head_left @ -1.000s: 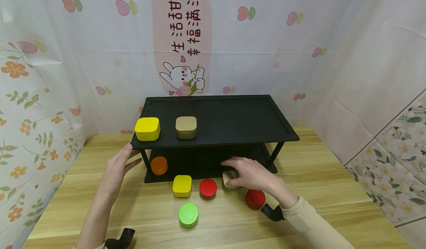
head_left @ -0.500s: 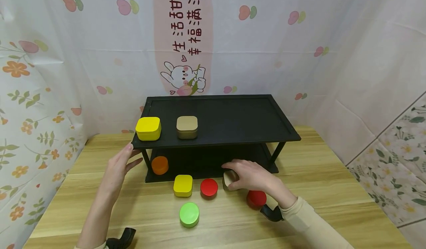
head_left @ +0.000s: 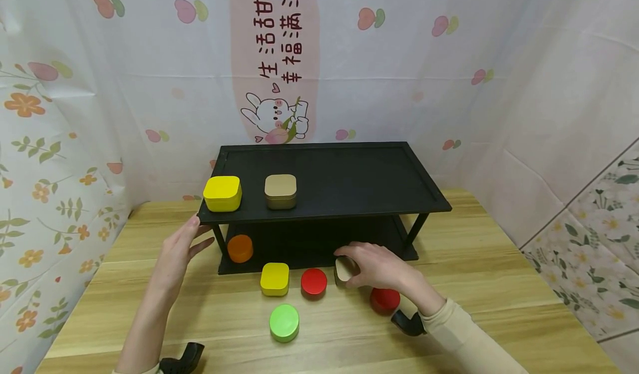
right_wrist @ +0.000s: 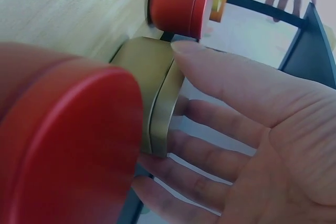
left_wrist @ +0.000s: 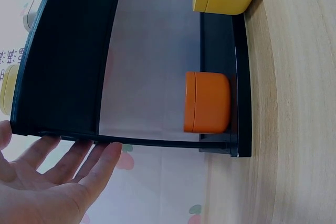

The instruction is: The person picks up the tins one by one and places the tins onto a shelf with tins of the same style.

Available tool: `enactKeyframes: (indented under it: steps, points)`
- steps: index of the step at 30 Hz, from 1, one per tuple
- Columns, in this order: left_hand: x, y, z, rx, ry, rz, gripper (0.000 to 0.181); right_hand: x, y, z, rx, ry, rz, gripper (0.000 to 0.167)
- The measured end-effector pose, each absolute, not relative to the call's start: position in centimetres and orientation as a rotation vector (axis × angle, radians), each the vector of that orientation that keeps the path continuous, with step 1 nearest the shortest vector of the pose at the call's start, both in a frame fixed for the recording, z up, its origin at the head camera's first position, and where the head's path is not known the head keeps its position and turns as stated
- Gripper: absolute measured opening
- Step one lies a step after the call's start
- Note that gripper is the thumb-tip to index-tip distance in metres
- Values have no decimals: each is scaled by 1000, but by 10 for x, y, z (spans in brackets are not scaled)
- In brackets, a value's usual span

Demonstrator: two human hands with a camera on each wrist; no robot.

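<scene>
My right hand [head_left: 379,266] holds a square gold tin [right_wrist: 144,69] on the table at the front of the black two-tier shelf [head_left: 329,182]. The thumb lies along the near lid edge and the fingers bend round the far side, as the right wrist view shows. My left hand [head_left: 175,252] touches the shelf's left end, its fingers [left_wrist: 100,169] fairly straight against the frame and the thumb by the upper corner. Beside the right hand are two round red tins, one at its left [head_left: 313,282] and one under the wrist [head_left: 384,299].
On the upper tier stand a yellow square tin [head_left: 222,193] and another gold tin [head_left: 280,191]. An orange tin [head_left: 240,248] sits at the lower tier's left end. A second yellow tin [head_left: 274,279] and a round green tin [head_left: 284,323] are on the wooden table [head_left: 474,285].
My right hand has sunk slightly over the gold tin, its fingers lower behind it. The left hand stays at the shelf's end, and the other tins have not moved.
</scene>
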State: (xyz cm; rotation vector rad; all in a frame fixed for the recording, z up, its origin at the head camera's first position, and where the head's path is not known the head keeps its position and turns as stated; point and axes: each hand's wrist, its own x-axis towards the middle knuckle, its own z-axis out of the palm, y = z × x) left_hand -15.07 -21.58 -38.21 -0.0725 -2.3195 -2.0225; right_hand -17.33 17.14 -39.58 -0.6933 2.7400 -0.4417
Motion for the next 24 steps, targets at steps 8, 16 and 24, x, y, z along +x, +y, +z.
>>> enactKeyframes:
  steps: [8,16,24]
  points:
    - [-150,-216,-382,-81,-2327,-2013,60,-173,172,-398,-702,2755,-431,60]
    - [-150,-216,-382,-90,-2320,-2009,60,-173,173,-399,-714,2763,-443,57]
    - [-150,-215,-383,-97,-2315,-2005,59,-173,173,-402,-730,2784,-455,55]
